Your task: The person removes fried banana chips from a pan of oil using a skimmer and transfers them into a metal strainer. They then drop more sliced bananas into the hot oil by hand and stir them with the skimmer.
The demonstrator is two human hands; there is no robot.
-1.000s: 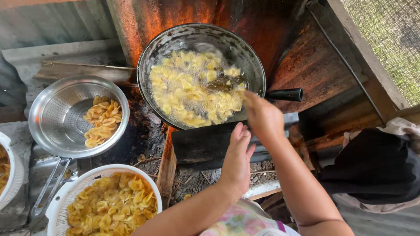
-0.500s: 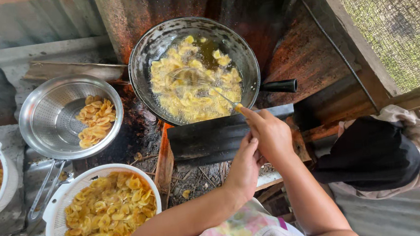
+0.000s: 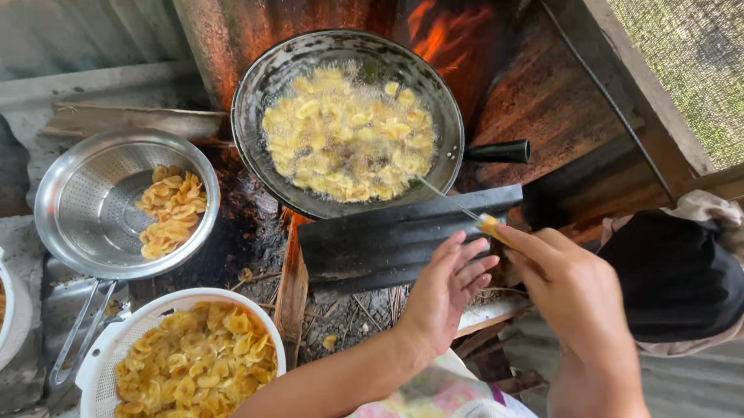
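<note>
My right hand (image 3: 574, 295) grips the yellow-tipped end of a thin wire skimmer handle (image 3: 450, 202), fingers closed around it; the handle runs toward eleven o'clock, up over the rim of the dark frying pan (image 3: 248, 122). Its far end sinks among the bubbling yellow chips (image 3: 345, 137), and I cannot make out the skimmer's head under the froth. My left hand (image 3: 443, 291) lies just beside the right, at its nine o'clock, fingers loosely stretched and holding nothing; the fingertips seem to brush the handle's end, though the view is too tight to be sure. The pan sits at twelve o'clock from my hands, flames (image 3: 442, 25) licking the sooty metal wall behind it, its black side handle (image 3: 495, 152) pointing to three o'clock. At nine o'clock of the pan stands a metal colander (image 3: 84, 212) with a few fried chips. At seven o'clock a white basket (image 3: 103, 359) is piled with fried chips.
</note>
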